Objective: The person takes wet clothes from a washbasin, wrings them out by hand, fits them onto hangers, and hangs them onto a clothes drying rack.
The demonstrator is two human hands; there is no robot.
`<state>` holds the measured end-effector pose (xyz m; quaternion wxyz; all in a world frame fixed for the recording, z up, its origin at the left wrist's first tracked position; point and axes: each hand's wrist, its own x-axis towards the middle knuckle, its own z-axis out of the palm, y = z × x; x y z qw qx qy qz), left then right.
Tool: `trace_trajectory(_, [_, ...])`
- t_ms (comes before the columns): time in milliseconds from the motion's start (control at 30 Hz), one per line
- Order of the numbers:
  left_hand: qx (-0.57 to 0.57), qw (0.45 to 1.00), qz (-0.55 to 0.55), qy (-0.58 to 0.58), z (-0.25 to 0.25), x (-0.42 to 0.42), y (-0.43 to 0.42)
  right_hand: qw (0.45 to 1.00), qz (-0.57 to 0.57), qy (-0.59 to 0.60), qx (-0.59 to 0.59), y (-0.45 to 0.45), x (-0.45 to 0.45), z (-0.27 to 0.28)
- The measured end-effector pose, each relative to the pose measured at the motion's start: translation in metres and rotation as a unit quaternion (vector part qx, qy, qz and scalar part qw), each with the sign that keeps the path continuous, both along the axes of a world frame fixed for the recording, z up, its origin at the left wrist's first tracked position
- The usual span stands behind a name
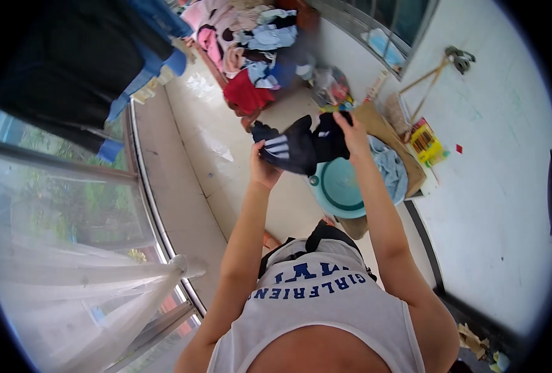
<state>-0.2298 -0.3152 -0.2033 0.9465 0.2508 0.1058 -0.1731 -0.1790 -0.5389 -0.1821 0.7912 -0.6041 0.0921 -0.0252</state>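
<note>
A small black garment with white stripes (296, 147) is stretched between my two hands, above the tiled floor. My left hand (264, 168) is closed on its lower left end. At the other end, my right hand (353, 138) grips a bunched part, with the thumb on top. The garment's exact kind is unclear because it is crumpled. Just below my right hand is a turquoise basin (337, 198), partly covered by my forearm. To its right lies a light blue cloth (390, 166), on or against brown cardboard (415, 175).
A pile of clothes (266, 38) sits ahead, with a red cloth (247, 92) at its near side. Dark clothes (71, 62) hang at the upper left. Windows and a knotted white curtain (102, 298) line the left; a white wall (493, 186) bounds the right.
</note>
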Motion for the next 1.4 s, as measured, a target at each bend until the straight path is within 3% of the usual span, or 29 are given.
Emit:
trace_trajectory(133, [0.080, 0.994, -0.021, 0.068, -0.001, -0.007, 0.082, 0.989, 0.104, -0.041, 0.095, 0.077, 0.002, 0.071])
trace_trajectory(167, [0.224, 0.965, -0.099, 0.092, 0.001, -0.008, 0.103, 0.982, 0.136, -0.059, 0.120, 0.097, 0.007, 0.077])
trace_trajectory(233, [0.490, 0.844, -0.197, 0.095, 0.011, -0.013, 0.144, 0.973, 0.173, -0.066, 0.138, 0.140, 0.004, 0.105])
trace_trajectory(267, [0.488, 0.847, -0.187, 0.094, 0.016, -0.017, 0.161, 0.971, 0.182, -0.070, 0.136, 0.157, 0.005, 0.113])
trace_trajectory(300, [0.692, 0.721, -0.045, 0.005, 0.020, -0.022, 0.177, 0.968, 0.207, -0.095, 0.109, 0.175, 0.007, 0.118])
trace_trajectory(333, [0.838, 0.531, 0.099, -0.077, 0.030, -0.030, 0.191, 0.962, 0.232, -0.118, 0.083, 0.193, 0.007, 0.122])
trace_trajectory(400, [0.690, 0.668, 0.238, -0.143, 0.062, -0.024, 0.212, 0.949, 0.283, -0.116, 0.077, 0.226, 0.003, 0.132])
trace_trajectory(467, [0.554, 0.706, 0.337, -0.285, 0.085, -0.017, 0.227, 0.930, 0.342, -0.131, 0.029, 0.259, -0.006, 0.141])
trace_trajectory(567, [0.501, 0.805, 0.113, -0.298, 0.122, -0.027, 0.257, 0.900, 0.397, -0.178, 0.015, 0.294, -0.017, 0.154])
trace_trajectory(600, [0.503, 0.805, 0.112, -0.295, 0.123, -0.029, 0.269, 0.880, 0.425, -0.212, -0.006, 0.301, -0.020, 0.156])
trace_trajectory(667, [0.619, 0.748, 0.096, -0.217, 0.126, -0.029, 0.290, 0.878, 0.404, -0.250, -0.049, 0.314, -0.009, 0.139])
trace_trajectory(700, [0.626, 0.729, 0.190, -0.204, 0.123, -0.027, 0.295, 0.889, 0.347, -0.276, -0.115, 0.316, -0.001, 0.126])
trace_trajectory(800, [0.554, 0.741, 0.338, -0.175, 0.119, -0.023, 0.329, 0.873, 0.213, -0.294, -0.326, 0.305, 0.022, 0.111])
trace_trajectory(867, [0.589, 0.735, 0.300, -0.151, 0.127, -0.026, 0.348, 0.865, 0.212, -0.324, -0.320, 0.303, 0.029, 0.106])
trace_trajectory(900, [0.638, 0.695, 0.298, -0.143, 0.128, -0.025, 0.357, 0.862, 0.219, -0.324, -0.322, 0.304, 0.030, 0.108])
trace_trajectory(967, [0.636, 0.689, 0.316, -0.146, 0.127, -0.024, 0.365, 0.852, 0.260, -0.325, -0.317, 0.307, 0.032, 0.114])
trace_trajectory(1033, [0.638, 0.678, 0.330, -0.154, 0.138, -0.032, 0.367, 0.888, 0.234, -0.322, -0.230, 0.316, 0.030, 0.118])
trace_trajectory(1100, [0.727, 0.601, 0.302, -0.137, 0.153, -0.041, 0.362, 0.911, 0.157, -0.336, -0.177, 0.327, 0.019, 0.122])
trace_trajectory(1133, [0.765, 0.562, 0.287, -0.128, 0.157, -0.042, 0.358, 0.863, 0.110, -0.411, -0.272, 0.333, 0.010, 0.123])
trace_trajectory(1167, [0.809, 0.482, 0.255, -0.221, 0.128, -0.028, 0.372, 0.812, 0.227, -0.416, -0.341, 0.331, 0.015, 0.112])
trace_trajectory(1200, [0.788, 0.555, 0.123, -0.238, 0.120, -0.020, 0.384, 0.744, 0.340, -0.412, -0.401, 0.328, 0.023, 0.098])
trace_trajectory(1233, [0.794, 0.559, 0.147, -0.189, 0.121, -0.023, 0.386, 0.744, 0.352, -0.377, -0.424, 0.322, 0.030, 0.099])
trace_trajectory(1267, [0.800, 0.556, 0.173, -0.145, 0.127, -0.021, 0.390, 0.814, 0.287, -0.325, -0.385, 0.315, 0.037, 0.102])
trace_trajectory(1300, [0.790, 0.582, 0.161, -0.105, 0.133, -0.019, 0.391, 0.835, 0.239, -0.335, -0.364, 0.313, 0.046, 0.108])
trace_trajectory(1333, [0.850, 0.479, 0.174, -0.137, 0.137, -0.024, 0.378, 0.854, 0.196, -0.339, -0.342, 0.312, 0.050, 0.109])
trace_trajectory(1400, [0.888, 0.361, 0.153, -0.241, 0.121, -0.014, 0.384, 0.822, 0.285, -0.366, -0.330, 0.316, 0.054, 0.113])
